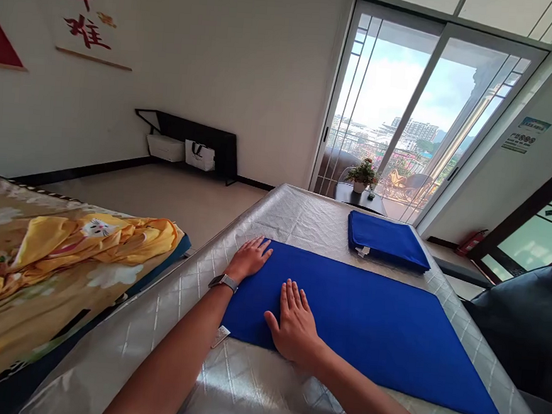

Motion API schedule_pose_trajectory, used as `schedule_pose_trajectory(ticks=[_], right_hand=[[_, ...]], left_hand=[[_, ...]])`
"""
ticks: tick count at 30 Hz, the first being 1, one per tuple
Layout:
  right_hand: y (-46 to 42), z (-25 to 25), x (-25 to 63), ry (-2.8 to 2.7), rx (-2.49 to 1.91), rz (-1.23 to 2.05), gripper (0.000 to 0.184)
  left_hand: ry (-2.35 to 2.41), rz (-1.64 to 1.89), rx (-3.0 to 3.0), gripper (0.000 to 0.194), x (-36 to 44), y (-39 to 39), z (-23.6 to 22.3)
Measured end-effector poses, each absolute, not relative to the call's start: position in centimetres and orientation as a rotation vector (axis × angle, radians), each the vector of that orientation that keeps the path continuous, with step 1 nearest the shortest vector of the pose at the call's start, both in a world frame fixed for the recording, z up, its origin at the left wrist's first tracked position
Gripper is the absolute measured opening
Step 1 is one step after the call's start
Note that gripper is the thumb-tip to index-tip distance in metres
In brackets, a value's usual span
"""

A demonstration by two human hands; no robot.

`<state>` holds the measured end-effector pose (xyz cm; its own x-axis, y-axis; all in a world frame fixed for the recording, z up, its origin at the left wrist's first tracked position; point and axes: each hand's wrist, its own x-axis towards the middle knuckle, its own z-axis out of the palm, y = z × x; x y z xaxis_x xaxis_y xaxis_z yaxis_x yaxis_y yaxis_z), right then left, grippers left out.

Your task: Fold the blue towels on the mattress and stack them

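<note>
A flat blue cloth panel (372,321) lies spread across a silvery quilted surface (299,212). On its far left corner rests my left hand (250,257), palm down with the fingers stretched out; a watch (223,283) is on that wrist. Lower and to the right, my right hand (294,322) presses flat on the panel near its close edge, thumb apart from the fingers. A white label (220,337) sticks out at the panel's near left corner. Beyond the panel sits a folded blue cloth stack (387,240) with a white tag. Neither hand grips anything.
To the left is a bed with a patterned cover (50,323) and a crumpled yellow cloth (127,237). A potted plant (361,175) stands on a small black table (375,204) by the glass sliding doors. A dark padded object (528,319) borders the right side.
</note>
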<state>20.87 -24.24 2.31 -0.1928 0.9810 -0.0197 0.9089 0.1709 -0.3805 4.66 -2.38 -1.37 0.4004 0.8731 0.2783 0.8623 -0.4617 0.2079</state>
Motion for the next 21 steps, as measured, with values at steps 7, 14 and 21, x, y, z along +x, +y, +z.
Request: schedule_pose_trajectory(ticks=[7,14,21], right_hand=[[-27.7,1.9,28.9,-2.126,-2.090,0.439,0.083],[-33.9,-2.0,43.7,-1.819,-2.427,0.164,0.089],[-41.6,-7.4,60.6,-1.513,-2.575,-0.089,0.089]], left_hand=[[1.620,0.504,2.622,0.060,4.6,-1.9,-1.7],[1.629,0.480,2.587,0.060,4.5,-1.4,-1.9],[1.631,0.448,2.605,0.061,4.4,-1.1,-2.0]])
